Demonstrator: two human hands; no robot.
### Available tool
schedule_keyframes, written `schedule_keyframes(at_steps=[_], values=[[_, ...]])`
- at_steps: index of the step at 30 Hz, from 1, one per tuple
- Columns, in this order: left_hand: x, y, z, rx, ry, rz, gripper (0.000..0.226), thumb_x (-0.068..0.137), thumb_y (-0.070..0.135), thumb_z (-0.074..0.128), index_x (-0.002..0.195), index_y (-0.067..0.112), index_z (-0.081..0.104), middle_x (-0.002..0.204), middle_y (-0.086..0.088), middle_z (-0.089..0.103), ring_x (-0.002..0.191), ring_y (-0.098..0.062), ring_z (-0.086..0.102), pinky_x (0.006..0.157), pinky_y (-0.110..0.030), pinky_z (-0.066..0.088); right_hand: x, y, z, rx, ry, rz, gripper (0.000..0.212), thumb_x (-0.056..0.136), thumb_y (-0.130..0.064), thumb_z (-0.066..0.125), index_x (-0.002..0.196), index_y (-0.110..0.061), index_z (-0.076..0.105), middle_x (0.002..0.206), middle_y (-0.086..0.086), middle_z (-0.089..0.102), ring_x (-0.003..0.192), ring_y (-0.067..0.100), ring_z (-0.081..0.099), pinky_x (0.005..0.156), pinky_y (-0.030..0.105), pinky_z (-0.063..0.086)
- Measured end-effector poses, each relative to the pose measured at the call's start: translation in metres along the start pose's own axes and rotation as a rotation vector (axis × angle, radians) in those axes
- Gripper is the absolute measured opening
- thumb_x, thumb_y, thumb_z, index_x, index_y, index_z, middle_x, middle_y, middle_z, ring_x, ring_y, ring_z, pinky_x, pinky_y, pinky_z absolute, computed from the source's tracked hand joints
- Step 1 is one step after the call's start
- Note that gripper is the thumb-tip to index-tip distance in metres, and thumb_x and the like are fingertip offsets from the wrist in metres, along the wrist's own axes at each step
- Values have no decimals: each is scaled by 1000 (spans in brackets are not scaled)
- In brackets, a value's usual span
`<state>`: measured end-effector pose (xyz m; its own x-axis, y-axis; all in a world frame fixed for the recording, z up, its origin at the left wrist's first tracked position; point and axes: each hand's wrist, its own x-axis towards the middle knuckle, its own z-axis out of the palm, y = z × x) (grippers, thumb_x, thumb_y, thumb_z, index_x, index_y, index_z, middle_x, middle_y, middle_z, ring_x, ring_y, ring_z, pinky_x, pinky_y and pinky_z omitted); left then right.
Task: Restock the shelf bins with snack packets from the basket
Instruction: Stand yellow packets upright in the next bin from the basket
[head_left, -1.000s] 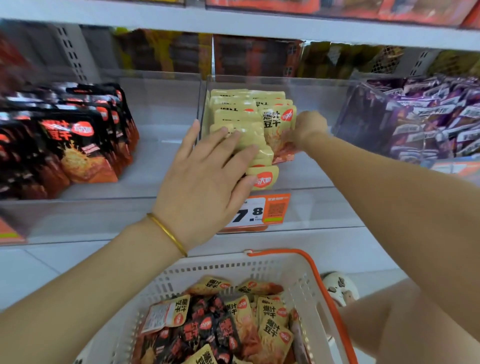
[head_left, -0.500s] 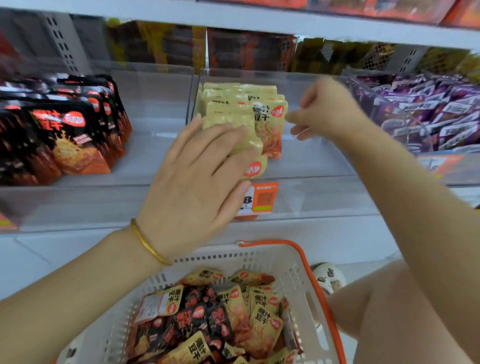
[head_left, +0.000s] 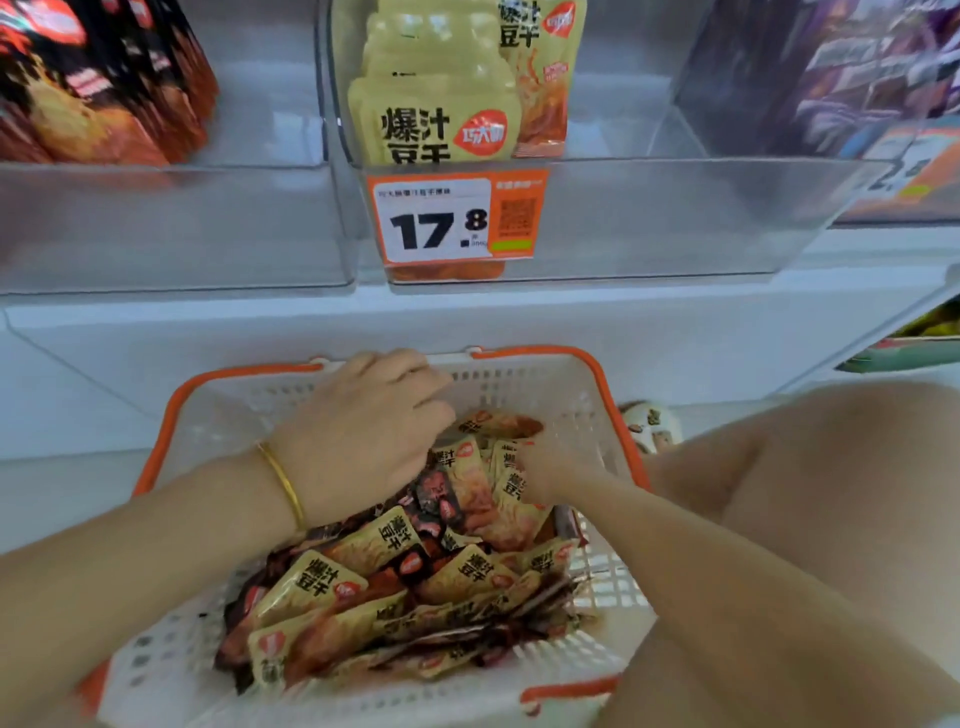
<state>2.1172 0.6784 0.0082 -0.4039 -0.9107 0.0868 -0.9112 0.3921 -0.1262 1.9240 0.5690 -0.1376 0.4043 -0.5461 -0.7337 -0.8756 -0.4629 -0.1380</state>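
- Both hands are down in the basket (head_left: 519, 379). The snack packets (head_left: 332, 582) are heaped loose in it, mixed yellow and dark red.
- left hand (head_left: 363, 431): knuckles up, fingers curled downward over the far end of the heap. The fingertips are hidden, so I cannot tell if it has hold of anything. A gold bangle (head_left: 283, 483) is on the wrist.
- right hand (head_left: 558, 465): low at the far-right side of the heap and blurred. Its fingers sit among yellow packets (head_left: 519, 499) and touch them, but I cannot tell if they actually pinch one.
- Key relation: the yellow packets lie right under and just left of the right hand, between the two hands. The right hand is nearer; the left is above and a bit behind them.
- Long axes in the heap point every way. The ones by the right hand stand roughly on end, tilted.
- Target looks to be the middle shelf bin (head_left: 649, 218), straight up and ahead of the basket's far rim.
- It has a yellow stack (head_left: 436, 119) on its left side, upright with faces forward, behind the price tag (head_left: 457, 218).
- Judgement: the step is picking yellow packets, and the next move is up and forward over the bin's clear front wall.
- Packets need turning upright and face-out to match the stack.
- Risk: grabbing a dark red packet by mistake. Those belong with the dark packs (head_left: 104, 88) in the left bin.
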Motion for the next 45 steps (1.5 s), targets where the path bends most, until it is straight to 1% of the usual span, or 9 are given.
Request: schedule_keyframes(at_steps=[6,12,19,24,27,33,37,41,45], values=[[-1,-3,8,-26,-37,-22,28,82,29,44,86,22,70,102,2,65,100,-23,57,81,-34,33,34,10,56,28,21,133,39,90,-14,57,126,-4,46,106,11,62,95,25,63,78,35,53],[9,-4,8,-100,-116,-32,21,79,25,59,97,22,68,106,3,65,99,-23,58,79,-37,48,21,-1,14,-146,-91,82,26,87,-8,60,112,-1,62,110,9,64,101,24,62,83,30,51],[41,7,-1,-535,-287,-220,46,92,33,55,133,19,41,123,-3,56,109,-20,53,90,-37,45,-79,-19,-103,-21,283,-231,15,90,-4,52,104,-5,56,91,3,51,82,17,52,59,27,44],[58,9,-21,-751,-60,-328,22,84,29,67,95,15,53,82,5,54,80,-16,53,63,-26,36,-145,-14,-127,739,346,-460,7,86,1,63,90,1,57,79,10,58,71,13,57,62,22,49],[65,6,-41,-887,137,-347,24,81,26,71,95,11,60,89,-3,64,84,-19,60,75,-33,47,-159,-7,-128,1128,373,-455,17,81,-14,68,96,-11,60,94,10,69,83,21,68,74,30,58],[76,5,-91,-1081,368,-302,24,77,32,66,96,21,60,92,1,69,85,-13,66,79,-41,54,-176,-15,-138,1322,382,-602,36,75,-12,72,110,-7,63,99,9,71,84,21,69,74,34,58],[79,-17,-116,-801,589,-306,20,89,28,59,107,21,52,94,8,60,84,-2,57,75,-9,42,-194,-10,-181,1516,546,-594,21,74,-10,66,95,-9,64,80,5,73,68,16,69,68,34,60],[84,-49,-117,-254,502,-228,46,90,41,37,118,11,56,120,-10,59,113,-30,52,96,-43,40,-195,-2,-231,1420,897,-392,8,88,-6,59,92,-13,63,82,2,72,74,16,70,62,32,59],[85,-58,-102,2,369,-243,56,93,47,26,129,13,54,136,-10,53,129,-29,45,112,-49,23,-166,-1,-280,946,1026,-116,26,86,-7,65,111,-11,61,103,6,67,85,19,67,63,33,58]])
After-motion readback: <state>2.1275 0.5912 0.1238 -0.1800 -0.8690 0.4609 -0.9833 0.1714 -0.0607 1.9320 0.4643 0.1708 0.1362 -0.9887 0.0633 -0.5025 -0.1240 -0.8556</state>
